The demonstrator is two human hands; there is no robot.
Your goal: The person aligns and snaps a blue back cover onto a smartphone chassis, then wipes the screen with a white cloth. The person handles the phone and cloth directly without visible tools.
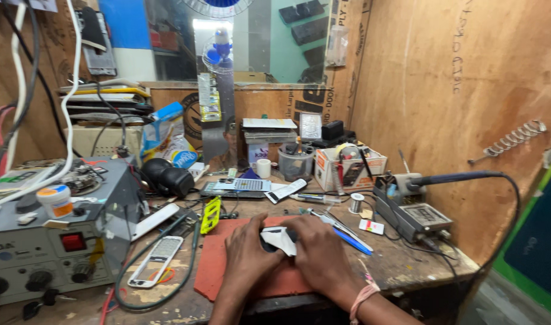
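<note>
Both my hands rest on a red work mat (218, 265) at the front of a cluttered wooden bench. My left hand (246, 253) and my right hand (319, 253) together grip a small white and black device (279, 239), held between the fingers of both. A pink band circles my right wrist (361, 298). The underside of the device is hidden by my fingers.
A grey power supply (52, 241) with knobs stands at left, a white phone frame (155, 260) beside it. A soldering station (415, 218) sits at right, with tweezers (334, 221), a blue tool (351, 241), a remote (285, 191), a calculator (246, 185) and boxes behind.
</note>
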